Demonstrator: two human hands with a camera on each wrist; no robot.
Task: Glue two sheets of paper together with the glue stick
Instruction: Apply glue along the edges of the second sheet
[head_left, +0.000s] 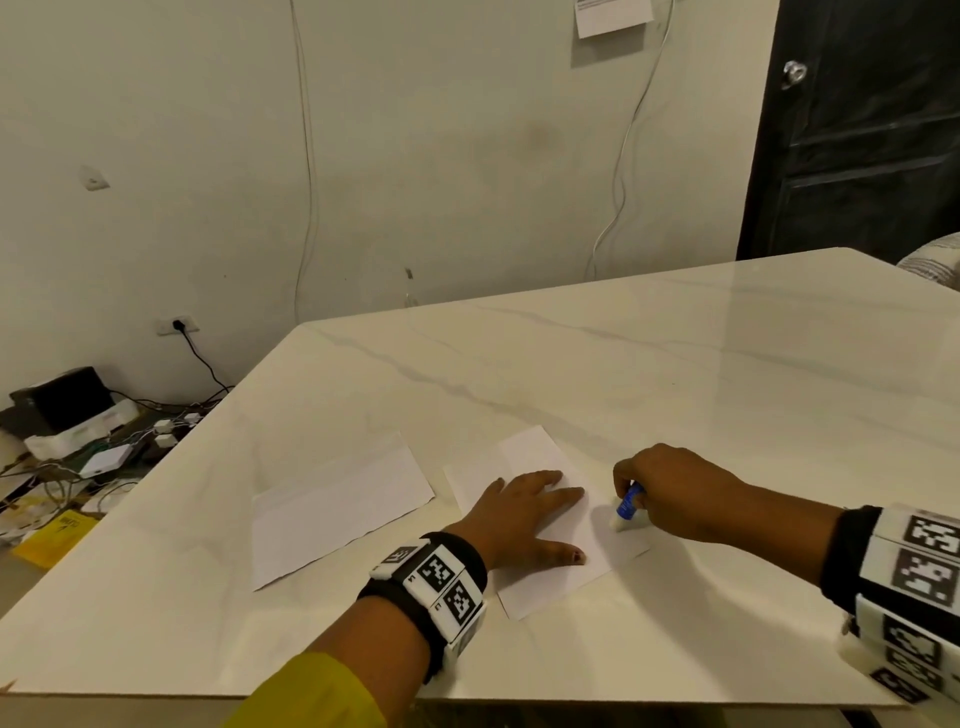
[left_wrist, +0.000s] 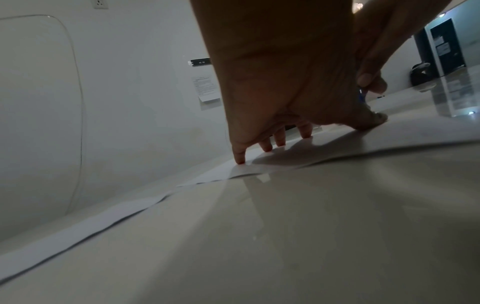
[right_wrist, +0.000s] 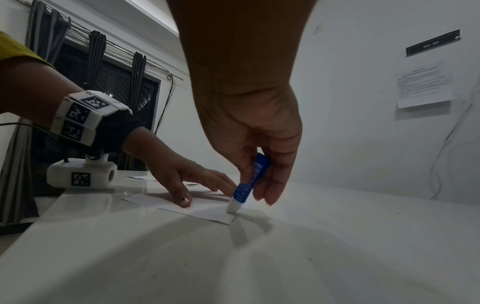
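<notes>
Two white paper sheets lie on the marble table (head_left: 675, 364). The right sheet (head_left: 535, 452) (right_wrist: 207, 211) (left_wrist: 389, 139) is pinned down by my left hand (head_left: 524, 514) (right_wrist: 187, 183) (left_wrist: 285, 102), fingers spread flat on it. My right hand (head_left: 670, 488) (right_wrist: 257, 144) pinches a blue glue stick (head_left: 627, 506) (right_wrist: 246, 185) (left_wrist: 361, 95) tilted, its white tip pressed onto the right edge of that sheet. The other sheet (head_left: 337, 509) (left_wrist: 78, 232) lies untouched to the left.
The table's left edge drops to a floor cluttered with cables, boxes and a yellow packet (head_left: 54, 538). A dark door (head_left: 857, 130) stands at the back right. Cables hang down the wall (head_left: 306, 156).
</notes>
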